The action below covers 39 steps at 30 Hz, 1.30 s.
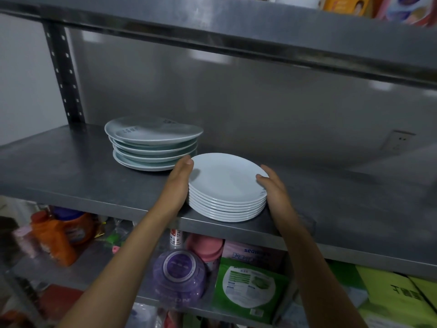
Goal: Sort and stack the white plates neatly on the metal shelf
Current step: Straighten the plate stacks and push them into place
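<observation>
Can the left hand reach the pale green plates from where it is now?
Probably yes: the left hand rests beside the white stack, right next to the pale green plates, with nothing between.

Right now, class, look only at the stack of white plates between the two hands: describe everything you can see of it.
The stack of white plates is round, plain and glossy, looking like ceramic or melamine. About eight or nine plates sit nested evenly, rims aligned, upright and level. It stands near the front edge of the metal shelf, just right of a taller, uneven pile of pale bluish plates, apparently not touching it. The left hand presses flat against its left side; the right hand cups its right side.
</observation>
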Each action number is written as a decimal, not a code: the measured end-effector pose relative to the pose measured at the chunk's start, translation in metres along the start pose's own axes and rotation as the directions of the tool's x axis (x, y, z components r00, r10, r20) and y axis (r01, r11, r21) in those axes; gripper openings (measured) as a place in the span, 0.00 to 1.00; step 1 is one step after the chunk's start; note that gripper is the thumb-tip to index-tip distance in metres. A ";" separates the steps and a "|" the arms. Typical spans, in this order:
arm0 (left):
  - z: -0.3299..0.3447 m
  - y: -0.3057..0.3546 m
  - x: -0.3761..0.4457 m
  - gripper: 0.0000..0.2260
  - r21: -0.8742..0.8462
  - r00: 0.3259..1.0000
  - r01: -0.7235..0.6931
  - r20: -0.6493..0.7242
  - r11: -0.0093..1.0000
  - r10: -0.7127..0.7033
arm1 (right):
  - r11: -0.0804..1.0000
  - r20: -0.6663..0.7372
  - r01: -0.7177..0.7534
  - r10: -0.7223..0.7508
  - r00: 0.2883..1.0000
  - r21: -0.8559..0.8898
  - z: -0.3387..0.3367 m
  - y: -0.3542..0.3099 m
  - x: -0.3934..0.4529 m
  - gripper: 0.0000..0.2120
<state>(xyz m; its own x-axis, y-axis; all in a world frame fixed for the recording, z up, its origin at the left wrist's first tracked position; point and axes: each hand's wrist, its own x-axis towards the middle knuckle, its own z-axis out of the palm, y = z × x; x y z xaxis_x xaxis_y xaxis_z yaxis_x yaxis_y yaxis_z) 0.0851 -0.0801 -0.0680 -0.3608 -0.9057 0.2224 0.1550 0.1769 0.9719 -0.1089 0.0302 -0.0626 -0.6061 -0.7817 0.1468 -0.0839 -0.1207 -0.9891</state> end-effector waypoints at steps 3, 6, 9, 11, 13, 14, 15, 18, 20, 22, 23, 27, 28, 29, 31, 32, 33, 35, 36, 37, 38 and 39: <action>0.000 0.002 0.000 0.20 0.014 1.000 0.001 -0.005 1.000 -0.001 | 1.000 0.000 -0.006 0.006 1.000 0.015 0.000 0.000 0.000 0.20; 0.002 0.004 -0.002 0.20 0.036 1.000 0.001 -0.013 0.999 0.000 | 1.000 -0.003 -0.014 0.014 1.000 0.011 0.001 -0.001 -0.001 0.20; 0.003 0.008 -0.004 0.20 0.048 1.000 0.013 -0.024 0.999 -0.012 | 1.000 -0.002 -0.027 0.027 1.000 0.003 0.001 -0.002 -0.003 0.21; 0.003 0.010 -0.005 0.20 0.050 1.000 0.007 -0.019 0.999 -0.006 | 1.000 0.011 -0.024 0.024 1.000 -0.013 -0.001 -0.004 -0.002 0.22; 0.002 0.011 -0.007 0.20 0.044 1.000 0.019 -0.005 0.999 -0.019 | 0.999 0.017 -0.019 0.019 1.000 -0.037 -0.001 -0.007 -0.003 0.23; 0.001 0.011 -0.007 0.21 0.041 1.000 0.020 0.007 0.999 -0.020 | 0.999 0.019 -0.021 0.021 1.000 -0.038 -0.002 -0.008 -0.004 0.24; -0.001 0.011 -0.006 0.21 0.045 1.000 0.017 0.025 0.999 -0.018 | 0.999 0.012 -0.033 0.033 0.999 -0.039 -0.002 -0.011 -0.005 0.24; -0.011 0.015 -0.005 0.19 0.081 0.995 -0.024 0.100 0.996 0.016 | 0.996 -0.090 -0.019 0.011 0.996 -0.085 0.004 -0.026 -0.011 0.24; -0.022 0.022 -0.003 0.14 0.101 0.986 -0.056 0.161 0.993 0.040 | 0.988 -0.231 0.033 -0.067 0.971 -0.148 0.016 -0.045 -0.021 0.20; -0.033 0.028 -0.001 0.16 0.107 0.976 -0.099 0.204 0.989 0.076 | 0.977 -0.302 0.093 -0.149 0.942 -0.190 0.032 -0.057 -0.030 0.19; -0.040 0.030 -0.001 0.18 0.117 0.970 -0.114 0.227 0.986 0.085 | 0.973 -0.319 0.109 -0.171 0.932 -0.203 0.044 -0.060 -0.037 0.19; -0.064 0.039 -0.005 0.21 0.081 0.946 -0.164 0.297 0.983 0.133 | 0.937 -0.313 0.157 -0.257 0.914 -0.312 0.095 -0.063 -0.071 0.21; -0.071 0.041 -0.006 0.21 0.076 0.944 -0.166 0.301 0.983 0.136 | 0.922 -0.300 0.169 -0.281 0.911 -0.349 0.110 -0.064 -0.078 0.21; -0.078 0.040 -0.005 0.21 0.075 0.944 -0.166 0.301 0.983 0.137 | 0.911 -0.282 0.181 -0.296 0.913 -0.371 0.123 -0.065 -0.081 0.21; -0.092 0.039 -0.003 0.21 0.083 0.942 -0.194 0.294 0.978 0.162 | 0.905 -0.270 0.183 -0.299 0.915 -0.383 0.146 -0.067 -0.086 0.21; -0.101 0.038 -0.001 0.20 0.084 0.939 -0.215 0.290 0.973 0.182 | 0.904 -0.269 0.182 -0.299 0.916 -0.387 0.157 -0.069 -0.087 0.21; -0.109 0.037 0.000 0.20 0.073 0.936 -0.235 0.287 0.969 0.205 | 0.903 -0.262 0.187 -0.302 0.917 -0.386 0.167 -0.070 -0.087 0.21; -0.128 0.036 0.002 0.19 0.046 0.927 -0.280 0.271 0.959 0.258 | 0.901 -0.238 0.202 -0.308 0.921 -0.384 0.189 -0.070 -0.086 0.20; -0.136 0.035 0.004 0.18 0.038 0.926 -0.300 0.252 0.953 0.281 | 0.902 -0.222 0.216 -0.313 0.923 -0.373 0.198 -0.069 -0.086 0.20; -0.145 0.033 0.007 0.17 0.035 0.930 -0.306 0.224 0.951 0.291 | 0.904 -0.209 0.229 -0.318 0.925 -0.362 0.209 -0.067 -0.084 0.18; -0.153 0.030 0.012 0.16 0.027 0.932 -0.320 0.192 0.947 0.309 | 0.903 -0.205 0.231 -0.318 0.925 -0.361 0.218 -0.062 -0.081 0.16; -0.160 0.028 0.016 0.14 0.021 0.935 -0.325 0.155 0.946 0.318 | 0.904 -0.208 0.221 -0.311 0.927 -0.366 0.225 -0.056 -0.077 0.14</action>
<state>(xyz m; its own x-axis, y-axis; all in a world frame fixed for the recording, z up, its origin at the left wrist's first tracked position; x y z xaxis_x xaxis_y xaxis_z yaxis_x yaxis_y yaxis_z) 0.2310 -0.1513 -0.0492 -0.4306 -0.7314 0.5288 0.2445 0.4695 0.8484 0.1208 -0.0405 -0.0169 -0.7006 -0.5602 0.4420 -0.4990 -0.0582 -0.8646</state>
